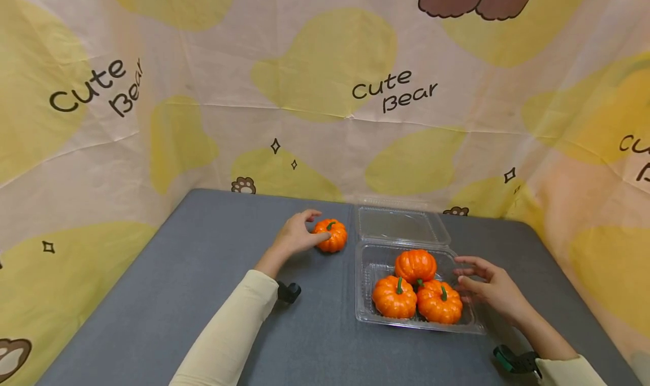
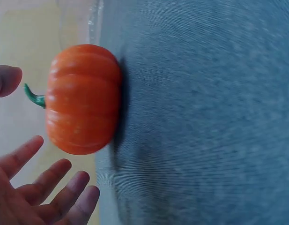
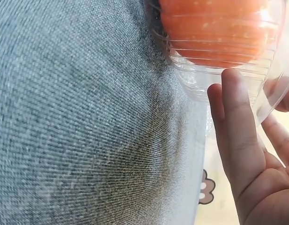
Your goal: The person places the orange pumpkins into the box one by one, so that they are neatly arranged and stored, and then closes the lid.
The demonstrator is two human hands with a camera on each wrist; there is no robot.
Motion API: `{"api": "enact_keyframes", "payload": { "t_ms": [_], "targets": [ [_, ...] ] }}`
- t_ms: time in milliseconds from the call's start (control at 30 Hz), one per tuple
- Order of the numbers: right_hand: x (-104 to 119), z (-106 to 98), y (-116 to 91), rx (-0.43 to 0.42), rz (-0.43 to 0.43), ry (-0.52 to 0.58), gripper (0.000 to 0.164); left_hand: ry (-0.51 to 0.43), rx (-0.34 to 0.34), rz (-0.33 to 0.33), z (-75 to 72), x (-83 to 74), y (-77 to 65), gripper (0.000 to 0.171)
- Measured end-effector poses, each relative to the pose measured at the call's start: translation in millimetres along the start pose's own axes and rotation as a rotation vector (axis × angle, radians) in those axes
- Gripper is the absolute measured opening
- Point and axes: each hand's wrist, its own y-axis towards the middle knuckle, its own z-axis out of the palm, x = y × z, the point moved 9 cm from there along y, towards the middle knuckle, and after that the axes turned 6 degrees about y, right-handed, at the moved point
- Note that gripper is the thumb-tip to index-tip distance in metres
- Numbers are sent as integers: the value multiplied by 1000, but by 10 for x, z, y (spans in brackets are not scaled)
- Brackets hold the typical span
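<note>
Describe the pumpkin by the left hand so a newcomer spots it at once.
On the gray table, find the open clear box. Just left of it in the head view, by the left hand, sits an orange pumpkin with a green stem. It alone lies outside; the other three pumpkins are in the box.

The pumpkins (image 1: 394,298) look glossy, the container (image 1: 374,268) shiny plastic, the tabletop (image 1: 315,341) matt cloth.

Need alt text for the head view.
A person's left hand is spread beside a ribbed orange pumpkin on a grey fabric-covered table. To its right, an open clear plastic clamshell box holds three similar pumpkins, with the right hand at its right edge; behind hangs a cream-and-yellow "Cute Bear" cloth.
</note>
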Motion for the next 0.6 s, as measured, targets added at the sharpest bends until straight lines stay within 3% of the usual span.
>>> {"api": "enact_keyframes", "payload": {
  "t_ms": [267, 600],
  "targets": [
    [6, -1, 5, -5, -3, -7, 50, -26, 6, -56, 123, 153, 27, 59],
    [-9, -4, 4, -9, 3, -8, 52, -33, 36, -86, 195, 185, 24, 53]
  ]
}}
